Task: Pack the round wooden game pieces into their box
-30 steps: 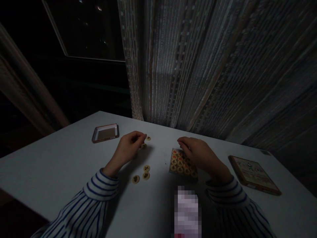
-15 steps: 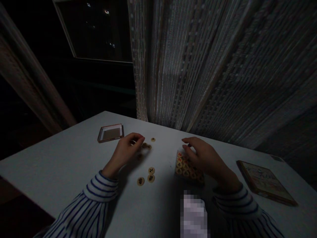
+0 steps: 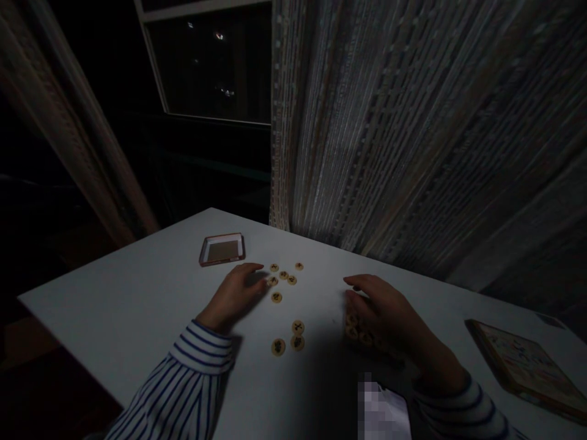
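My left hand [image 3: 236, 296] rests low over the white table, thumb and index finger apart, with nothing visible between them. Beside its fingertips lies a loose cluster of round wooden Chinese chess pieces [image 3: 276, 297] with dark characters. Nearer to me are three more chess pieces [image 3: 298, 327], two of them touching. My right hand [image 3: 387, 315] hovers at a clear box of chess pieces [image 3: 352, 332], covering most of it. A gap shows between its thumb and index finger, and I see nothing held there.
A shallow open tray or lid [image 3: 222, 249] lies at the back left. At the right is a flat box with a patterned top [image 3: 527, 360]. A phone [image 3: 389, 409] lies near the front. Curtains [image 3: 330, 122] hang behind the white table [image 3: 151, 293]. The room is dim.
My left hand has opened from a near pinch and lowered beside the chess pieces, uncovering more of the cluster. The view has shifted left. My right hand covers more of the box.
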A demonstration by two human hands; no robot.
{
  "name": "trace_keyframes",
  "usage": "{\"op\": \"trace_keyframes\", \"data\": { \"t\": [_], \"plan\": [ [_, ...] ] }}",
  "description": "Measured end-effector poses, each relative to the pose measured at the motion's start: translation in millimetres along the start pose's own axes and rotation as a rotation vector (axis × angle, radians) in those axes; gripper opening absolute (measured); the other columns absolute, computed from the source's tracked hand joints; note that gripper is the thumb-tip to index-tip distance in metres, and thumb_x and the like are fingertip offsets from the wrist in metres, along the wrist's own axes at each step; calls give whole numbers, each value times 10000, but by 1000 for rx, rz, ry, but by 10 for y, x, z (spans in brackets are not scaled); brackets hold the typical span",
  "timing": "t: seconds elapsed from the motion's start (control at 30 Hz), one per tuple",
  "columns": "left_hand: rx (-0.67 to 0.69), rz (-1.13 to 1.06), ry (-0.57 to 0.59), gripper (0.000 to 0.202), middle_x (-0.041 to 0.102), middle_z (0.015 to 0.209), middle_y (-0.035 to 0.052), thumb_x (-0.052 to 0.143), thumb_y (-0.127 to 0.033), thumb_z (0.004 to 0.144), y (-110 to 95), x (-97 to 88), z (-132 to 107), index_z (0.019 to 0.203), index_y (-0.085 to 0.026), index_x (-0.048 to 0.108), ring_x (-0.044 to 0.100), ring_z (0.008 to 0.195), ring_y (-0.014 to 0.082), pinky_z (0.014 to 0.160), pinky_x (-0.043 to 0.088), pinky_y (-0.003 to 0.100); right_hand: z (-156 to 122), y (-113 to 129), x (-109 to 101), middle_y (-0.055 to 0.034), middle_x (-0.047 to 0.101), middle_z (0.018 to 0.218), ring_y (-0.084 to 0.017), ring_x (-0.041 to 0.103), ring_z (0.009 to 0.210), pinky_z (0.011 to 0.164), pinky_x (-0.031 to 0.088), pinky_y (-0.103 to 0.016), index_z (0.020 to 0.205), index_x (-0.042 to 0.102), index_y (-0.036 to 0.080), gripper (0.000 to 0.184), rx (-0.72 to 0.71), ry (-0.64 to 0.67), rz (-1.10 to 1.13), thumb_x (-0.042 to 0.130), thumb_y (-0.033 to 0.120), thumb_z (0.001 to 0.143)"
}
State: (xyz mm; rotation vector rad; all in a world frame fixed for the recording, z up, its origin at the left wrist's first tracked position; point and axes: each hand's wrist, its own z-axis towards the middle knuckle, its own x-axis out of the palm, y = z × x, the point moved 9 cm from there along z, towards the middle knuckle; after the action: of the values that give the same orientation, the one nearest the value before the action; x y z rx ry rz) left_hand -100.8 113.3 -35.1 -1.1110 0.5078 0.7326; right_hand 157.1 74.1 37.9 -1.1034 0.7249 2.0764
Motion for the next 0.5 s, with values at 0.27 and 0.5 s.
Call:
{"op": "trace_keyframes", "data": {
  "t": [0.27, 0.5],
  "plan": [
    [109, 71, 76, 347, 649, 1091, 127, 535, -369, 796, -26, 53, -28, 1049, -154, 636, 577, 1026, 253, 919, 430, 400, 165, 192, 147, -115, 671, 1024, -228, 608, 965, 833, 491, -397, 1083, 608, 153, 294, 4, 64, 26, 441, 246, 859],
    [104, 158, 122, 306, 663, 1044, 107, 570, -310, 769, -15, 109, -51, 1029, -171, 651, 583, 988, 258, 875, 441, 371, 367, 399, 376, -126, 639, 1119, -226, 584, 1021, 888, 459, -395, 1119, 597, 134, 315, -14, 173, 27, 434, 243, 872]
  ]
}}
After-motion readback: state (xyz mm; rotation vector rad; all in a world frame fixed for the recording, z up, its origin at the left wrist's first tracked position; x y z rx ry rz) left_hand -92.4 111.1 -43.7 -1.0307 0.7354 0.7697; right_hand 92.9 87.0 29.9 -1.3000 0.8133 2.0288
